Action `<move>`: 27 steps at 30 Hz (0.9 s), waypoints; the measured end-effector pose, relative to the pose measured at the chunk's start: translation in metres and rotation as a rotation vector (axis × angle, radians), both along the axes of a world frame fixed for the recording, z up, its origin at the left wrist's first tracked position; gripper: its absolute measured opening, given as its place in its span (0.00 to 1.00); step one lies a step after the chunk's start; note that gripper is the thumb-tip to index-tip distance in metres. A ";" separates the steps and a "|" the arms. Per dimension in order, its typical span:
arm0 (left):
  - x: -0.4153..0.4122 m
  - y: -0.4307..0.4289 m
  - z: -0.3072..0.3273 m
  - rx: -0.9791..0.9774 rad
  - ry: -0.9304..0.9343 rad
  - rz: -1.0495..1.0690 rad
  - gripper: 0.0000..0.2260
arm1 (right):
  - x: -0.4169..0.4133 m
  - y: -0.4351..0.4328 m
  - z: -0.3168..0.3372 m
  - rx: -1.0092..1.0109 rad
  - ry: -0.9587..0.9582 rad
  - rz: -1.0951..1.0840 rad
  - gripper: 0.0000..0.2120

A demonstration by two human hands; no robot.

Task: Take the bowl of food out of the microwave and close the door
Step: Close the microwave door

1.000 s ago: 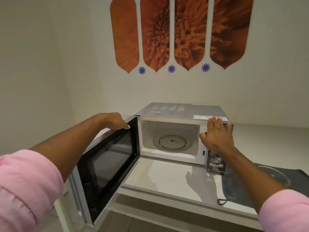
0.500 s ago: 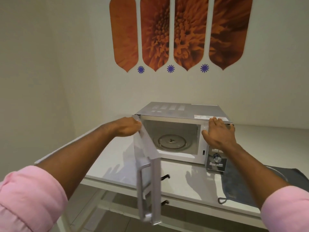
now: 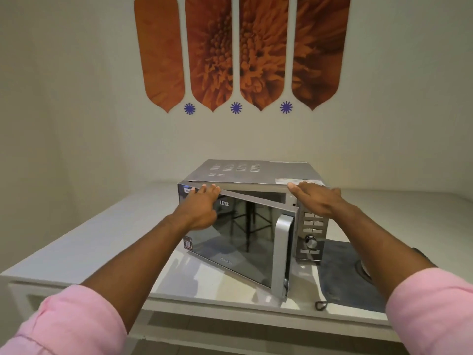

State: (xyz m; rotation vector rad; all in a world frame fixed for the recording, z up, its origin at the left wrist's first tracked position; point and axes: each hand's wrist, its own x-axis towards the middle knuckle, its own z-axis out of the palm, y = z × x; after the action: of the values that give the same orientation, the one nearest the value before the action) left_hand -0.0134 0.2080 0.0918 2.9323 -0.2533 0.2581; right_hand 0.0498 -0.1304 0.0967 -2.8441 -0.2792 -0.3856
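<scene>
A silver microwave [image 3: 256, 172] stands on a white table [image 3: 76, 247]. Its dark glass door [image 3: 243, 239] is ajar, swung most of the way toward the cabinet, with a narrow gap left at the handle side [image 3: 282, 254]. My left hand [image 3: 202, 206] lies flat against the door's upper left, fingers over its top edge. My right hand [image 3: 317, 199] rests open on the microwave's top right corner, above the control panel [image 3: 311, 231]. Part of a round rim [image 3: 363, 269] shows behind my right forearm; whether it is the bowl I cannot tell.
A dark grey cloth [image 3: 340, 280] with a hanging loop lies on the table right of the microwave, under that rim. The table's front edge [image 3: 230, 307] is close to me. Orange flower panels [image 3: 240, 52] hang on the wall behind.
The door has swung from wide open to nearly shut, pushed by my left hand, which moved right with it. My right hand stayed on the microwave's top right corner.
</scene>
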 end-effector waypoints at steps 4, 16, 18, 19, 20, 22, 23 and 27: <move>0.013 -0.012 -0.001 0.064 -0.030 0.001 0.40 | 0.000 -0.002 0.002 -0.007 0.030 0.008 0.50; 0.047 -0.027 -0.014 0.150 -0.084 0.056 0.41 | 0.016 0.000 -0.001 -0.228 -0.191 -0.083 0.15; 0.049 -0.024 -0.016 0.151 -0.096 0.053 0.41 | 0.019 0.003 -0.001 -0.250 -0.209 -0.124 0.14; 0.049 -0.023 -0.016 0.151 -0.103 0.050 0.41 | 0.019 0.004 0.000 -0.264 -0.223 -0.139 0.15; 0.050 -0.023 -0.017 0.151 -0.109 0.047 0.41 | 0.020 0.005 0.000 -0.272 -0.233 -0.150 0.14; 0.050 -0.023 -0.018 0.149 -0.115 0.047 0.41 | 0.023 0.006 0.001 -0.276 -0.240 -0.165 0.14; 0.051 -0.024 -0.018 0.147 -0.118 0.048 0.41 | 0.023 0.007 0.000 -0.278 -0.243 -0.173 0.14; 0.053 -0.025 -0.019 0.148 -0.120 0.052 0.42 | 0.026 0.011 -0.004 -0.322 -0.300 -0.207 0.13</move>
State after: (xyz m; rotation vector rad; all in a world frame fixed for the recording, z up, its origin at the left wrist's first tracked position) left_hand 0.0398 0.1831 0.0724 3.0768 -0.2216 0.4425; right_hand 0.0762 -0.1194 0.0929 -3.1344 -0.1087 -0.8880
